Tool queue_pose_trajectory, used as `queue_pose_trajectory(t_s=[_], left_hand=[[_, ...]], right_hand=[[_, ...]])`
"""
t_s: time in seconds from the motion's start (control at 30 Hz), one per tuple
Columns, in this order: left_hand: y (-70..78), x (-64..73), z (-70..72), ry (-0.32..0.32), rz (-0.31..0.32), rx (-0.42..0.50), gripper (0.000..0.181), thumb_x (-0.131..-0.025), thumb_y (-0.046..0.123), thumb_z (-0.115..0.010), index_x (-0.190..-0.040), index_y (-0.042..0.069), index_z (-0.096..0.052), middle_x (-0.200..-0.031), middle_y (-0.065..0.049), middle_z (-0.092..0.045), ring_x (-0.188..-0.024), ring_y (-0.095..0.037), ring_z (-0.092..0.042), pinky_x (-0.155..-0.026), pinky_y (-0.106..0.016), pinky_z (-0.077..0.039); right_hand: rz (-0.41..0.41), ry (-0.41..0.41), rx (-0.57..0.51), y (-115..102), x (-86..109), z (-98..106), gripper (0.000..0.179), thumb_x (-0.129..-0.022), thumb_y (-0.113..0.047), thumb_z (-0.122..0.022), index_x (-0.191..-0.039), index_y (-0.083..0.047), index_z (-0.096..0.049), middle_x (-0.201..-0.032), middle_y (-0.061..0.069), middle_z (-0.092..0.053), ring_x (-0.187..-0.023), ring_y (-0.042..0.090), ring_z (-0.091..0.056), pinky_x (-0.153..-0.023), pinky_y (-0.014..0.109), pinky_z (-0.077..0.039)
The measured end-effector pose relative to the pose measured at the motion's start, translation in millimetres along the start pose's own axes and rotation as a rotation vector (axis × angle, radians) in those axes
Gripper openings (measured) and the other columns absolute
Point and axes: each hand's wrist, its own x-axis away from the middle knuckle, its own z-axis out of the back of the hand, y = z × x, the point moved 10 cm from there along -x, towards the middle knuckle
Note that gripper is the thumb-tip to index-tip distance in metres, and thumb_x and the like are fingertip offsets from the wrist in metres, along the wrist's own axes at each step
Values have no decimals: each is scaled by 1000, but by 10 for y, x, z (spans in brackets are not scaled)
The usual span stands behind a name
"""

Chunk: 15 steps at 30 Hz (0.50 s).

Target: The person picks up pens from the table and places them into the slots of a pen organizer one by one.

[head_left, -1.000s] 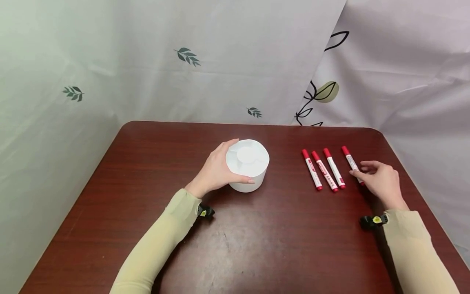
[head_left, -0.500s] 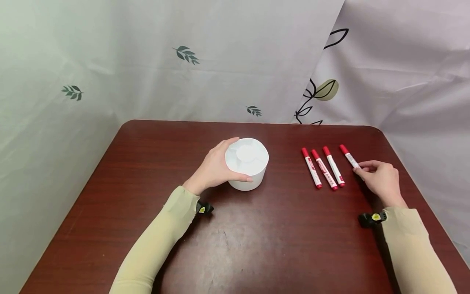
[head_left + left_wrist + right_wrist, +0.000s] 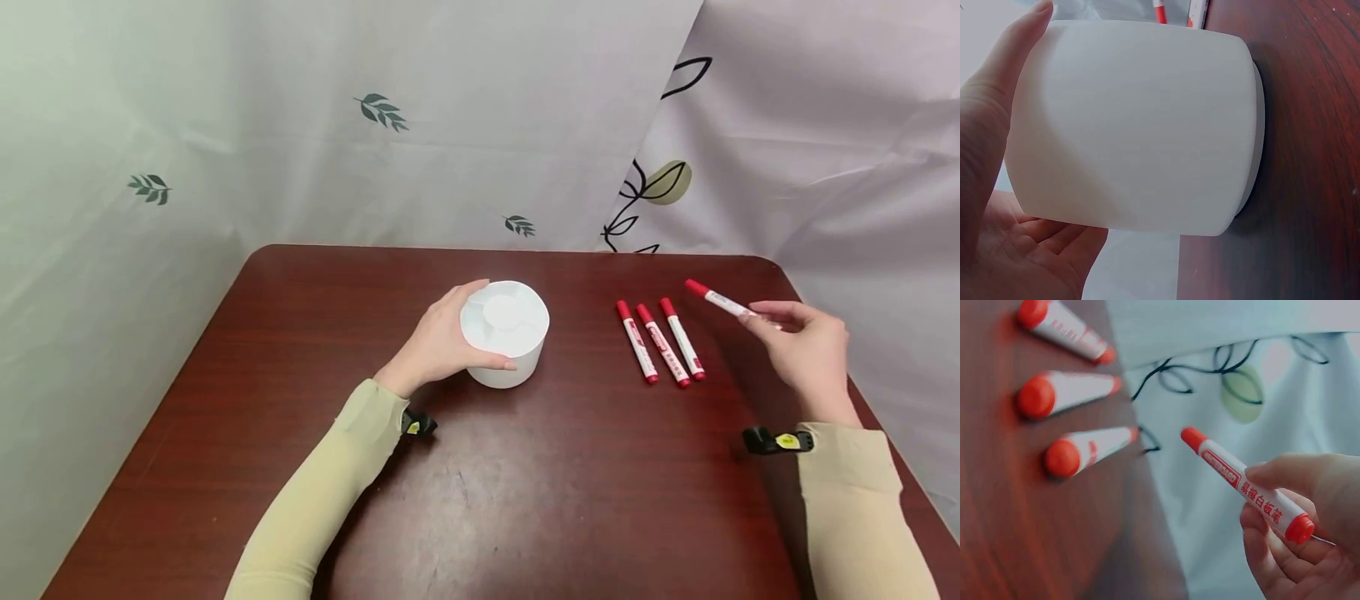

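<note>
"Fingers of your right hand (image 3: 812,354) pinch a slim white marker with a red cap and a red end (image 3: 729,303), thumb on one side and fingertips on the other, above a glossy, dark reddish-brown table (image 3: 487,492)."

"How does the marker lie in your grip?"

"Tilted, clear of the tabletop, its cap pointing away from your hand, toward your left and the far edge. Your right wrist view shows red lettering along the barrel."

"And your left hand (image 3: 438,346)?"

"It spans a white, round, plastic-looking container with an open top (image 3: 531,360), which stands upright on the table. Your thumb presses the near wall and your other fingers curve around the far side; the container hides most of their tips, so you cannot tell exactly how those rest. Inside, thin dividers surround a round centre."

"What lies between your two hands?"

"Three more white markers with red caps (image 3: 663,345), side by side on the table, right of the container and near your right hand, caps toward the far edge."

"The setting around you?"

"Pale hanging cloth printed with leaves (image 3: 450,175) behind the table; pale yellow-green sleeves (image 3: 322,500) on your arms, with a small black device (image 3: 417,423) at each wrist."
</note>
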Motion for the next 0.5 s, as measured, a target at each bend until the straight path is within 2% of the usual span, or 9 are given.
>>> queue_pose_trajectory(t_s=[0.13, 0.3, 0.5], left_hand=[[-26, -7, 1, -1, 3, -4, 122, -52, 64, -95, -153, 20, -43, -144, 4, -50, -126, -23, -49, -100, -46, -44], [-36, -22, 8, -2, -4, -1, 122, -52, 64, -95, -153, 20, -44, -143, 4, -50, -126, -24, -48, -100, -46, -43], [-45, -42, -20, -10, -4, 6, 122, -52, 63, -95, -153, 20, -44, -144, 4, -50, -127, -24, -47, -100, -46, -43]], right_hand=[[-37, -1, -100, -81, 21, 14, 37, -89, -33, -81, -118, -11, -74, -75, -24, -63, -69, 4, -52, -56, 17, -41], [-16, -27, -256, -256, 36, -73, 36, -87, -20, -84, -120, -9, -73, -82, -19, -67, -73, -2, -62, -60, 11, -45], [63, -56, -654, -561, 86, -179, 36, -81, 3, -84, -115, 0, -71, -90, -4, -73, -80, 6, -71, -73, 13, -53]])
